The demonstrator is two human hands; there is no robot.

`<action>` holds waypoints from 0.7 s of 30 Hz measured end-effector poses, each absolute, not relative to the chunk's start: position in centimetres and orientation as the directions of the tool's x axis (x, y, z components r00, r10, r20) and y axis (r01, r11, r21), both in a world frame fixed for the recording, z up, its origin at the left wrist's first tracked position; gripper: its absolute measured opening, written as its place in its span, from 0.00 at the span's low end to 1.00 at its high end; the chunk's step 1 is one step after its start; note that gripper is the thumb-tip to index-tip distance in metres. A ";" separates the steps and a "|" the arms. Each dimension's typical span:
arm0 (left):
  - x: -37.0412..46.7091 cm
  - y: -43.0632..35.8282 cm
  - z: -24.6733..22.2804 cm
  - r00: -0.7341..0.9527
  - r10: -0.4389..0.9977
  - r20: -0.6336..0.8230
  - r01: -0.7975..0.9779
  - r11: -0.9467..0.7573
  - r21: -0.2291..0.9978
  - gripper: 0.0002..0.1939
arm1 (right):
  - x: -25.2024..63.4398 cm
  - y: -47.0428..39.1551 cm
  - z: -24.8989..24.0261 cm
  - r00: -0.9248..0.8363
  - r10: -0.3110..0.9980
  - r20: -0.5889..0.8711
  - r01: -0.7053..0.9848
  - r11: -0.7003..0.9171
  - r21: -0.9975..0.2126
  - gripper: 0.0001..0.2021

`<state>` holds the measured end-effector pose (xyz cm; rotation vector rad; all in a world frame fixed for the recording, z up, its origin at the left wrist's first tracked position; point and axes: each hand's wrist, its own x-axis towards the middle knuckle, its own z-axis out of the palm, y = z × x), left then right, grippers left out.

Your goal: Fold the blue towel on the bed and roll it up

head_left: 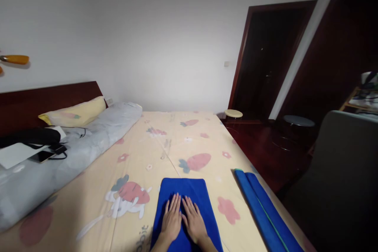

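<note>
Left hand [171,219] and right hand [193,220] lie flat, fingers spread, side by side on a folded blue cloth [185,204] mid-bed, seemingly pressing it smooth. It rests on the cream strawberry-print bedsheet [165,153]; a rolled blue cloth [260,208] lies near the bed's right edge.

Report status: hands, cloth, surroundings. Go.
Left hand and right hand both flat, fingers spread, pressing the folded blue cloth. Cloth lies on the patterned bedsheet. Second blue roll at the bed's right edge, apart.
</note>
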<state>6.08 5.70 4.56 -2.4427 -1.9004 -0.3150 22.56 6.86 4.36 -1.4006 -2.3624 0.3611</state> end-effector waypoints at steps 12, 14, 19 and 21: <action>-2.5 5.0 2.7 0.136 0.979 0.152 0.987 -0.146 0.060 0.26 | 31.3 8.5 1.0 -0.228 0.967 0.110 0.893 0.253 -0.373 0.31; -2.7 5.4 3.2 0.141 0.972 0.189 0.987 -0.152 0.045 0.26 | 30.6 9.1 1.2 -0.230 0.962 0.148 0.890 0.269 -0.369 0.31; 0.6 9.1 5.3 0.205 0.970 0.129 0.972 -0.217 0.091 0.30 | 24.6 11.3 3.1 -0.426 0.885 0.186 0.797 0.465 -0.386 0.29; 2.5 11.1 6.2 0.236 0.970 0.053 0.962 -0.241 0.130 0.32 | 22.3 12.5 3.6 -0.507 0.842 0.184 0.749 0.536 -0.390 0.29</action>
